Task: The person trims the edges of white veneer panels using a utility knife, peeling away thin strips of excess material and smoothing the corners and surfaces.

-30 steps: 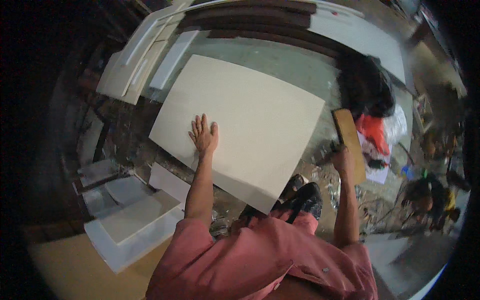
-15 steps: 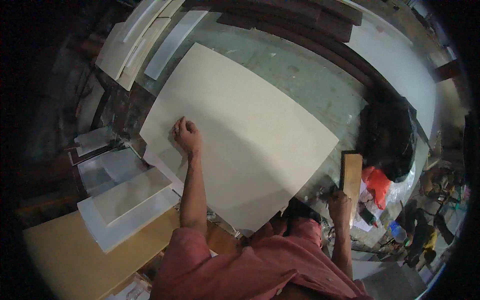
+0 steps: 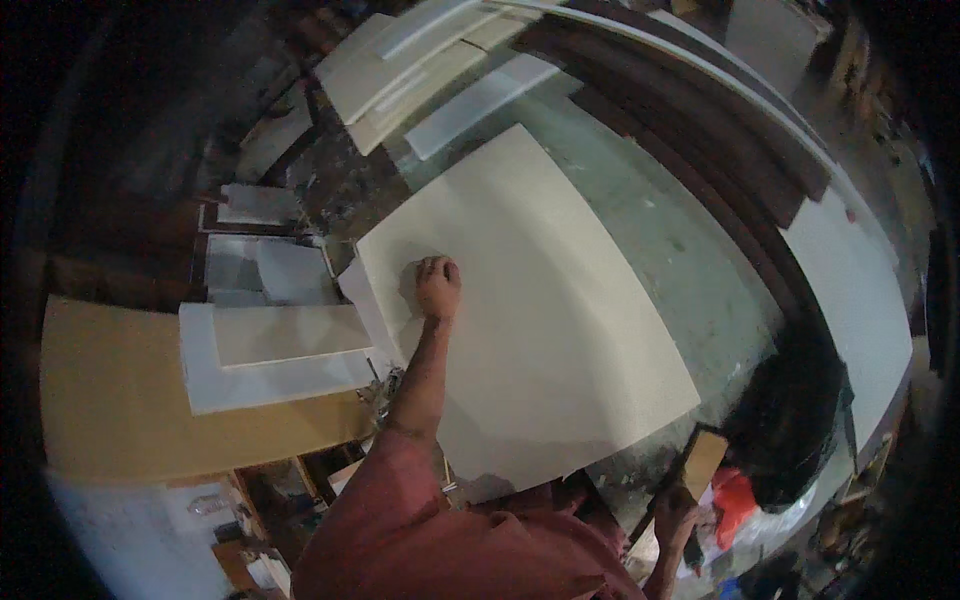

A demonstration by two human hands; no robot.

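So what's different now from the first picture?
The left hand was spread flat on the big cream board; now its fingers are curled in. The camera's view has turned too, so everything looks swung clockwise. The right hand stayed by the wooden block, though whether it grips it is hard to tell. The board stayed on the green table.

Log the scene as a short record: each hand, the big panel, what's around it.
Left hand: fingers curled, over the panel's left part; contact unclear
Right hand: at the near end of a tan wooden piece; grip unclear
Panel: large, cream, on green tabletop
Right of panel: black bundle, red item
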